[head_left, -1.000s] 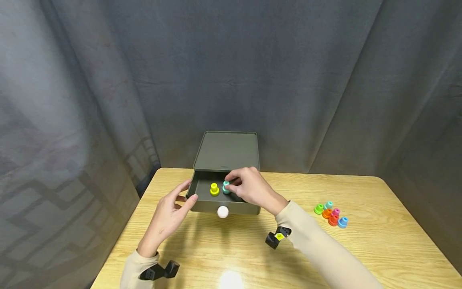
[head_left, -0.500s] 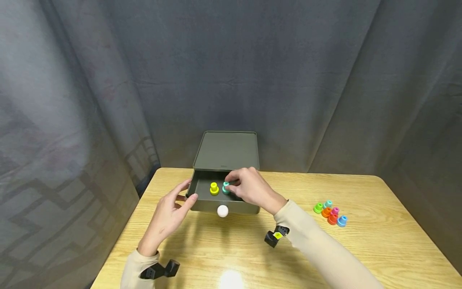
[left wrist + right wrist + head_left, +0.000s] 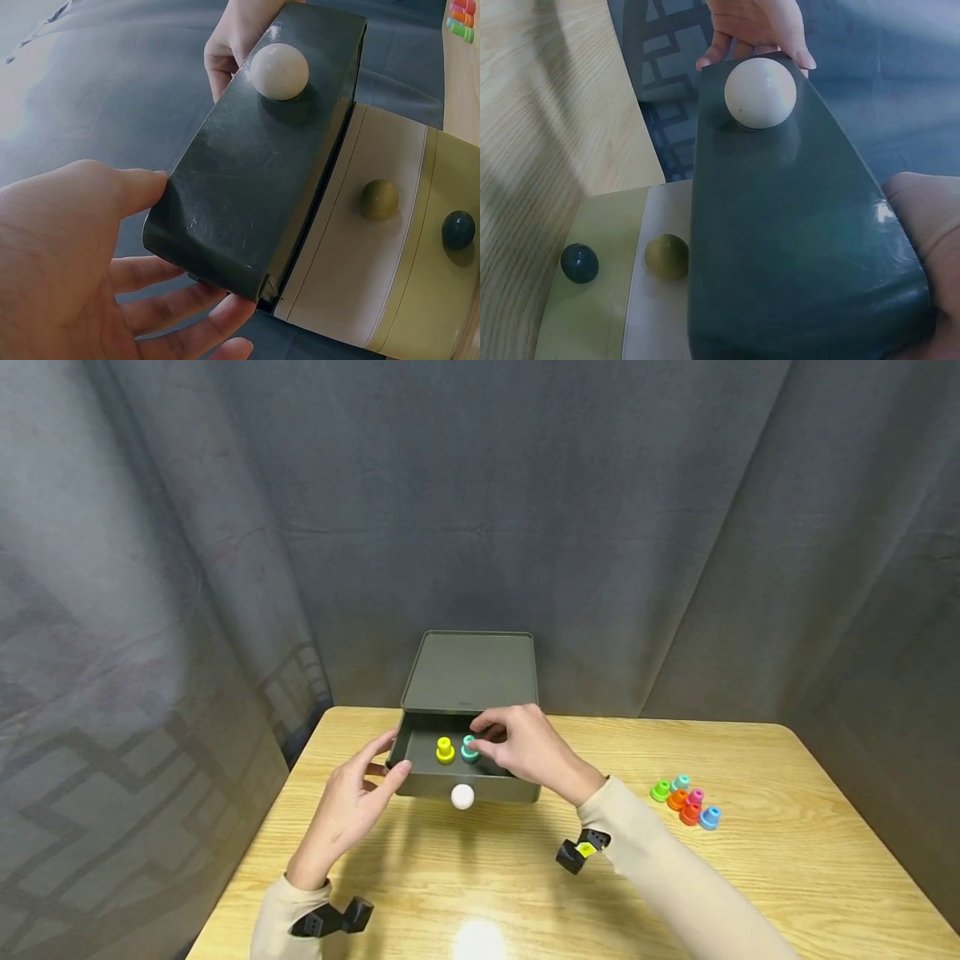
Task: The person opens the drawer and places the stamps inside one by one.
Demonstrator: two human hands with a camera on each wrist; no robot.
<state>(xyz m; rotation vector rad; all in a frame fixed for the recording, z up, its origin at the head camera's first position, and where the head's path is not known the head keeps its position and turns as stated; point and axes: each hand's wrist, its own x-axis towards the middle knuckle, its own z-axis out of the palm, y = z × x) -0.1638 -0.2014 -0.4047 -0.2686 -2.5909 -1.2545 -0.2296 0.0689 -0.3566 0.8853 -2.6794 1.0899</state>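
Note:
A dark green drawer (image 3: 495, 789) with a white knob (image 3: 462, 797) stands pulled out of a small chest (image 3: 476, 670). My left hand (image 3: 348, 810) grips its left front corner, thumb on the front and fingers along the side, as the left wrist view also shows. Inside, a yellow stepped peg (image 3: 446, 751) and a teal stepped peg (image 3: 469, 750) stand upright side by side. My right hand (image 3: 528, 747) is over the drawer's right part, thumb and index finger parted just beside the teal peg. Whether the thumb still touches it, I cannot tell.
Several more pegs (image 3: 691, 812), in green, teal, orange, pink, red and blue, are grouped on the wooden table (image 3: 780, 860) to the right. Below the pulled-out drawer are a white drawer (image 3: 360, 225) and a yellow-green drawer (image 3: 427, 277). A grey curtain (image 3: 480, 527) hangs behind.
My right thumb and index finger have loosened from the teal peg, and that hand has shifted slightly right. The teal peg stays standing in the drawer. My left hand has not moved.

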